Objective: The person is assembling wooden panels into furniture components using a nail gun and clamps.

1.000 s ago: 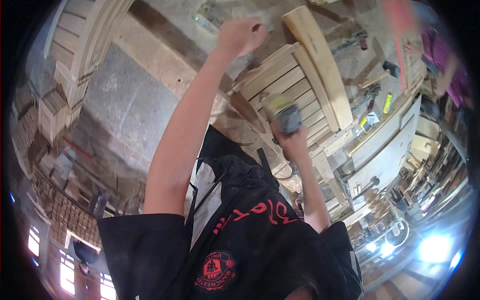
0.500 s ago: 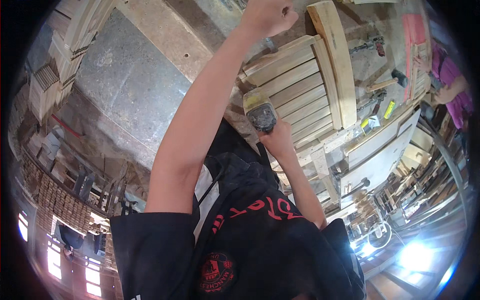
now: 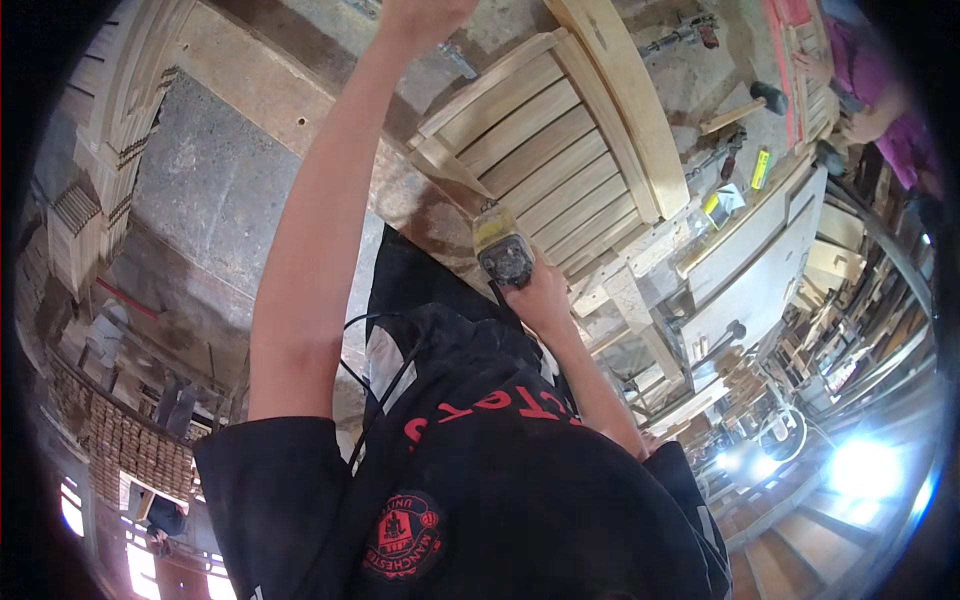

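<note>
My right hand (image 3: 543,302) is closed round the handle of a power tool with a worn yellow and black body (image 3: 502,245). The tool is beside the near corner of a slatted wooden panel (image 3: 545,130); I cannot tell whether it touches the wood. A thick curved wooden rail (image 3: 630,110) runs along the panel's far right side. My left hand (image 3: 428,18) reaches to the top edge of the view, past the panel's left side. Its fingers look curled but are partly cut off, and what they hold, if anything, is hidden. A metal clamp part (image 3: 458,60) is close to it.
A mallet (image 3: 745,108), bar clamps (image 3: 680,38) and a yellow-green object (image 3: 760,169) lie to the right. Stacked wooden parts (image 3: 110,150) stand at the left by a grey slab (image 3: 215,190). Another person in purple (image 3: 868,75) works at the far right.
The view has shifted, so the panel appears further left and higher. My left hand appears further up and left, partly out of view. My right hand still holds the power tool by the panel's corner.
</note>
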`<action>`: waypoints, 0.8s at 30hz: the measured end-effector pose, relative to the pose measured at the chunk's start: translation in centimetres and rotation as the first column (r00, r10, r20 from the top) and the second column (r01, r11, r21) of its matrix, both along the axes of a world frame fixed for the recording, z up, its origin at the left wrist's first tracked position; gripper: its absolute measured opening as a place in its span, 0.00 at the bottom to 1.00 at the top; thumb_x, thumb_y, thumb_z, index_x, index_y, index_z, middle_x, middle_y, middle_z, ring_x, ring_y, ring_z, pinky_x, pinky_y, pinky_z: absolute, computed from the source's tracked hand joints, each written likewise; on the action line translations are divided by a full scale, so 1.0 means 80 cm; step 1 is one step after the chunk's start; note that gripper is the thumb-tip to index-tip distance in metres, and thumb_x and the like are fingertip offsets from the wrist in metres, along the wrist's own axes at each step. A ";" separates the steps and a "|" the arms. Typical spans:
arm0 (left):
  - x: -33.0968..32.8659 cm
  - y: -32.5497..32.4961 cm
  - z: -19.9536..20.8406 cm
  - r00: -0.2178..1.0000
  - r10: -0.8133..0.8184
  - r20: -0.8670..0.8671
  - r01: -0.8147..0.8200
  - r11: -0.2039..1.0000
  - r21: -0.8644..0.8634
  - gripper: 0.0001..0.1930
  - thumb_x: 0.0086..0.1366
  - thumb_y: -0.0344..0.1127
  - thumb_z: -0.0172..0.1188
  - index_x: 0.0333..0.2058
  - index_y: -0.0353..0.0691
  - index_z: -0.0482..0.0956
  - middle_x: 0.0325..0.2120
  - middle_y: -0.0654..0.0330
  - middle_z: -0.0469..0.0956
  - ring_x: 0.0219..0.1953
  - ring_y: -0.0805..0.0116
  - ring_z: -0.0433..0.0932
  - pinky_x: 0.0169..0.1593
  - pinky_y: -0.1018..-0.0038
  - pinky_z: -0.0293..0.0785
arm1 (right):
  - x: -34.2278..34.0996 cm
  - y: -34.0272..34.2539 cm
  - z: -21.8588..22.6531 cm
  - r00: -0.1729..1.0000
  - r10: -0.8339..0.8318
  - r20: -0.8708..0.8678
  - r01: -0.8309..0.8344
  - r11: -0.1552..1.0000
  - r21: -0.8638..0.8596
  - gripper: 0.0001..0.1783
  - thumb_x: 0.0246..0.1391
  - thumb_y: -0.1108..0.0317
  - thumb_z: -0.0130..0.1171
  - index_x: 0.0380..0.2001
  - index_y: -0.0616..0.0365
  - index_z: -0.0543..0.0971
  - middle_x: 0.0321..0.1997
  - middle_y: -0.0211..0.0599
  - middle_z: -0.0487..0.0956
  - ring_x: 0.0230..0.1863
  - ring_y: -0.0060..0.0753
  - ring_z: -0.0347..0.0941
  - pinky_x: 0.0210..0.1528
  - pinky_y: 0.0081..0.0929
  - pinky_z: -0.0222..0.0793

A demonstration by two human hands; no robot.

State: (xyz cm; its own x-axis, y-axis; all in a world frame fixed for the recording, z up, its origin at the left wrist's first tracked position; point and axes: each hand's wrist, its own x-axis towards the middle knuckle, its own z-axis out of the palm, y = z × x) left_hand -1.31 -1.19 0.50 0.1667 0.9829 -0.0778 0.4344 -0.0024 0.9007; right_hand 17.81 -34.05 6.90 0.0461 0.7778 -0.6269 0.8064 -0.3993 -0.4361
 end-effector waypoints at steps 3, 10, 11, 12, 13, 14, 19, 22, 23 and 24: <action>0.003 0.001 -0.003 0.997 0.014 -0.073 -0.009 0.998 0.067 0.11 0.59 0.35 0.54 0.23 0.32 0.71 0.16 0.54 0.71 0.19 0.64 0.69 0.27 0.67 0.66 | -0.001 0.002 0.002 0.997 -0.062 -0.042 0.061 0.998 -0.022 0.37 0.39 0.62 0.69 0.52 0.69 0.70 0.24 0.56 0.79 0.31 0.61 0.78 0.35 0.51 0.73; 0.011 0.002 0.001 0.999 0.041 -0.027 -0.043 0.996 -0.076 0.08 0.61 0.33 0.54 0.27 0.34 0.72 0.18 0.64 0.69 0.22 0.74 0.66 0.28 0.74 0.66 | 0.005 -0.001 0.018 0.994 -0.107 -0.039 0.103 0.991 -0.081 0.34 0.39 0.63 0.69 0.50 0.67 0.72 0.23 0.54 0.78 0.29 0.60 0.77 0.34 0.48 0.73; 0.013 0.004 0.000 0.998 0.033 -0.059 -0.040 0.993 -0.115 0.08 0.61 0.33 0.54 0.28 0.35 0.72 0.19 0.66 0.68 0.23 0.76 0.66 0.28 0.75 0.65 | 0.009 -0.009 0.020 0.994 -0.106 -0.016 0.106 0.994 -0.030 0.33 0.38 0.66 0.68 0.50 0.68 0.72 0.22 0.53 0.78 0.28 0.56 0.78 0.33 0.45 0.73; 0.016 0.003 -0.002 0.999 0.020 -0.049 -0.025 0.993 -0.112 0.08 0.61 0.33 0.54 0.28 0.35 0.72 0.19 0.66 0.68 0.23 0.76 0.66 0.28 0.75 0.65 | 0.015 -0.021 0.022 0.993 -0.120 -0.006 0.120 0.992 -0.025 0.33 0.38 0.66 0.68 0.50 0.68 0.72 0.22 0.53 0.78 0.28 0.56 0.78 0.33 0.45 0.73; 0.020 0.001 -0.003 0.999 0.050 0.004 -0.049 0.994 -0.096 0.09 0.62 0.33 0.54 0.27 0.34 0.73 0.19 0.63 0.69 0.23 0.75 0.66 0.28 0.74 0.66 | 0.024 -0.037 0.024 0.987 -0.156 -0.025 0.155 0.987 -0.039 0.33 0.38 0.66 0.68 0.50 0.68 0.72 0.22 0.53 0.78 0.28 0.56 0.78 0.33 0.45 0.73; 0.020 -0.001 -0.007 0.995 0.085 0.060 -0.079 0.993 -0.086 0.10 0.63 0.34 0.54 0.26 0.34 0.73 0.19 0.60 0.69 0.23 0.74 0.67 0.28 0.73 0.66 | 0.035 -0.052 0.028 0.981 -0.188 -0.040 0.185 0.981 -0.055 0.34 0.37 0.66 0.68 0.51 0.68 0.72 0.22 0.53 0.78 0.28 0.56 0.78 0.33 0.45 0.73; -0.019 0.012 -0.059 0.985 0.039 -0.166 -0.018 0.992 0.126 0.12 0.63 0.42 0.55 0.34 0.41 0.83 0.16 0.67 0.70 0.20 0.79 0.67 0.27 0.74 0.66 | 0.066 -0.110 0.025 0.989 -0.135 0.067 0.140 0.987 -0.073 0.39 0.38 0.60 0.67 0.55 0.68 0.72 0.25 0.56 0.79 0.31 0.58 0.78 0.36 0.49 0.73; -0.005 0.011 -0.044 0.998 0.048 -0.051 -0.050 0.998 -0.035 0.12 0.65 0.42 0.53 0.32 0.44 0.83 0.15 0.70 0.67 0.18 0.81 0.64 0.24 0.76 0.62 | 0.083 -0.128 0.022 0.965 -0.245 0.088 0.255 0.958 -0.128 0.40 0.38 0.59 0.67 0.55 0.69 0.72 0.26 0.56 0.79 0.32 0.60 0.77 0.37 0.49 0.72; -0.006 0.013 -0.041 0.996 0.045 -0.080 -0.047 0.999 -0.018 0.12 0.65 0.42 0.52 0.32 0.45 0.83 0.15 0.70 0.67 0.17 0.82 0.63 0.23 0.77 0.61 | 0.085 -0.129 0.023 0.965 -0.250 0.081 0.259 0.957 -0.131 0.40 0.38 0.59 0.67 0.55 0.69 0.72 0.26 0.56 0.79 0.32 0.60 0.77 0.37 0.49 0.72; -0.009 0.013 -0.038 0.993 0.042 -0.110 -0.043 0.999 0.001 0.12 0.66 0.42 0.52 0.31 0.46 0.83 0.15 0.71 0.67 0.17 0.83 0.62 0.23 0.78 0.59 | 0.087 -0.128 0.023 0.964 -0.253 0.083 0.263 0.953 -0.152 0.40 0.38 0.59 0.68 0.55 0.68 0.72 0.26 0.56 0.79 0.32 0.61 0.77 0.37 0.49 0.72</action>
State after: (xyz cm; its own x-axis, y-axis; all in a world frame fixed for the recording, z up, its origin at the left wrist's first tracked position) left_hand -2.01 -0.19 -2.54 0.1150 0.9888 -0.0951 0.5308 0.0197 0.8473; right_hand 24.79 -44.26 8.78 0.2742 0.6235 -0.7321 0.6901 -0.6578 -0.3017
